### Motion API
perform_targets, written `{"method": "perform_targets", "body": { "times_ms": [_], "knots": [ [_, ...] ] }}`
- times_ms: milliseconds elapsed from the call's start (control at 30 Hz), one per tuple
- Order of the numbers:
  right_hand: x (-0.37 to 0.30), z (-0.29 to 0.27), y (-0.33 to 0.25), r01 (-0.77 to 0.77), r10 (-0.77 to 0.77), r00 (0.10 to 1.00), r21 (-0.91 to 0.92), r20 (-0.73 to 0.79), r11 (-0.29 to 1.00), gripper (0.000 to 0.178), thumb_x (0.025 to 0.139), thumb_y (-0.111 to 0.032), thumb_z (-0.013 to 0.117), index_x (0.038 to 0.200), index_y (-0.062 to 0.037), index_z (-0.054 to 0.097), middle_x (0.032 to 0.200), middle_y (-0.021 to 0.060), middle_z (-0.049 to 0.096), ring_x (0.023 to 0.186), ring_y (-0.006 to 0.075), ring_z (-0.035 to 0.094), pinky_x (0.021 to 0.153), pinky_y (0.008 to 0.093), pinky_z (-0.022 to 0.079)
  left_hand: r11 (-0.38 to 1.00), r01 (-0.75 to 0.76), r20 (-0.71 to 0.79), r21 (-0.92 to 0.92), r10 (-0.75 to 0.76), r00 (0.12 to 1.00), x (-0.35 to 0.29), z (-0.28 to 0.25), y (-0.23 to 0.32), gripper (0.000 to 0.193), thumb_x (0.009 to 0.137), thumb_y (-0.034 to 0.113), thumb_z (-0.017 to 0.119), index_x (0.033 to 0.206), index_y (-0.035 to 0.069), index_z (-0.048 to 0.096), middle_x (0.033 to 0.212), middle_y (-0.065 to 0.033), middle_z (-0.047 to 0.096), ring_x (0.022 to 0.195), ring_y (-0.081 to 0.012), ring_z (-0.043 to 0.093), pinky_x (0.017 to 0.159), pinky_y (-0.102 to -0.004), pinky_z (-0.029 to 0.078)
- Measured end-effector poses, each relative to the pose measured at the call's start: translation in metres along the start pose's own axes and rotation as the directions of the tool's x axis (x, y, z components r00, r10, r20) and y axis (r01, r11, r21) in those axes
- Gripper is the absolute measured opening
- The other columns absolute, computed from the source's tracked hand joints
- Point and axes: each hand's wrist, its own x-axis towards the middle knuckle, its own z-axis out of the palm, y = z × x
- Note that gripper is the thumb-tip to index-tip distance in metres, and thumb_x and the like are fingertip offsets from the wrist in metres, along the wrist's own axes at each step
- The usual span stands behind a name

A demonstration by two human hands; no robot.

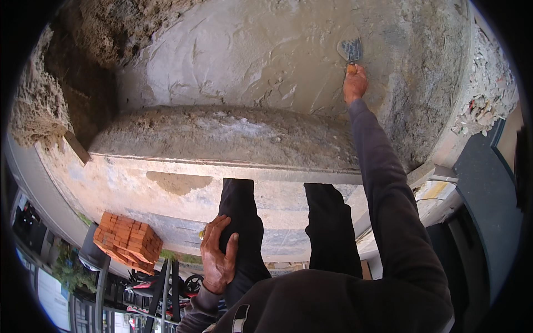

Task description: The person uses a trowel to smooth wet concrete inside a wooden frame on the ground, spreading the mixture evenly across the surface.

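Observation:
My right hand (355, 84), arm stretched far forward, is closed round the short orange-brown handle of a trowel (351, 50). The trowel's grey blade, smeared with mortar, lies against the wet mortar (266, 66) spread over the bed in front of me. My left hand (217, 256) rests on my left leg (242, 222) near the knee, fingers stretched out and holding nothing. Beside its fingertips shows a small yellowish thing (202, 235) that I cannot make out.
A board edge (222, 167) runs along the near side of the mortar bed. Rough earth (116, 28) rises at the far left, and rubble (486, 91) lies at the right. A stack of orange bricks (127, 241) and parked motorbikes (147, 288) are at lower left.

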Motion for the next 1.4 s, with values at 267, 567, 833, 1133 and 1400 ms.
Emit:
{"method": "perform_targets", "body": {
  "times_ms": [267, 567, 833, 1133, 1400],
  "knots": [
    [-0.034, 0.024, -0.065, 0.433, -0.350, 0.793, -0.058, 0.499, 0.899, 0.034, 0.090, -0.004, 0.054, 0.122, -0.0136, 0.060, 0.118, 0.0131, 0.063, 0.108, 0.0359, 0.061, 0.087, 0.0438, 0.049, 0.999, -0.027, -0.009, 0.043, 0.027, 1.000, -0.002, 0.002, -0.003, 0.033, 0.087, 0.014, 0.059, 0.115, -0.005, 0.060, 0.121, -0.0238, 0.060, 0.116, -0.0388, 0.056, 0.103, -0.0433, 0.040],
    [-0.044, -0.010, -0.035, 0.695, -0.339, 0.493, -0.127, 0.801, 0.708, 0.037, 0.088, -0.002, 0.054, 0.122, -0.0147, 0.060, 0.121, 0.0121, 0.060, 0.111, 0.0356, 0.058, 0.093, 0.0457, 0.047, 1.000, -0.015, -0.016, 0.015, 0.015, 1.000, -0.003, 0.002, -0.004, 0.034, 0.087, 0.014, 0.060, 0.116, -0.004, 0.060, 0.121, -0.0247, 0.060, 0.116, -0.0404, 0.055, 0.103, -0.0452, 0.040],
    [-0.041, -0.015, -0.036, 0.692, -0.464, 0.557, -0.077, 0.689, 0.717, 0.038, 0.086, 0.000, 0.058, 0.121, -0.0131, 0.060, 0.112, 0.0145, 0.062, 0.102, 0.0373, 0.061, 0.087, 0.0467, 0.048, 1.000, -0.004, -0.012, -0.004, 0.004, 1.000, -0.002, 0.003, -0.004, 0.033, 0.087, 0.014, 0.061, 0.115, -0.004, 0.060, 0.120, -0.0252, 0.060, 0.116, -0.0406, 0.055, 0.102, -0.0459, 0.040],
    [-0.018, -0.009, 0.032, 0.220, -0.180, 0.926, -0.088, 0.332, 0.971, 0.031, 0.088, -0.009, 0.057, 0.119, -0.0097, 0.057, 0.108, 0.0196, 0.067, 0.101, 0.0402, 0.063, 0.083, 0.0473, 0.049, 0.999, -0.022, -0.013, 0.034, 0.022, 1.000, -0.003, 0.002, -0.005, 0.033, 0.087, 0.012, 0.059, 0.115, -0.005, 0.060, 0.120, -0.0249, 0.059, 0.116, -0.0397, 0.056, 0.102, -0.0455, 0.041],
    [0.013, -0.044, 0.104, -0.092, 0.085, 0.992, 0.072, 0.089, 0.993, 0.030, 0.088, -0.009, 0.057, 0.118, -0.0057, 0.056, 0.103, 0.0204, 0.068, 0.099, 0.0415, 0.064, 0.084, 0.0443, 0.049, 0.998, -0.036, 0.005, 0.052, 0.036, 0.999, 0.000, 0.005, -0.003, 0.032, 0.088, 0.013, 0.059, 0.115, -0.004, 0.060, 0.120, -0.0240, 0.060, 0.116, -0.0391, 0.056, 0.102, -0.0448, 0.041]
  ]
}}
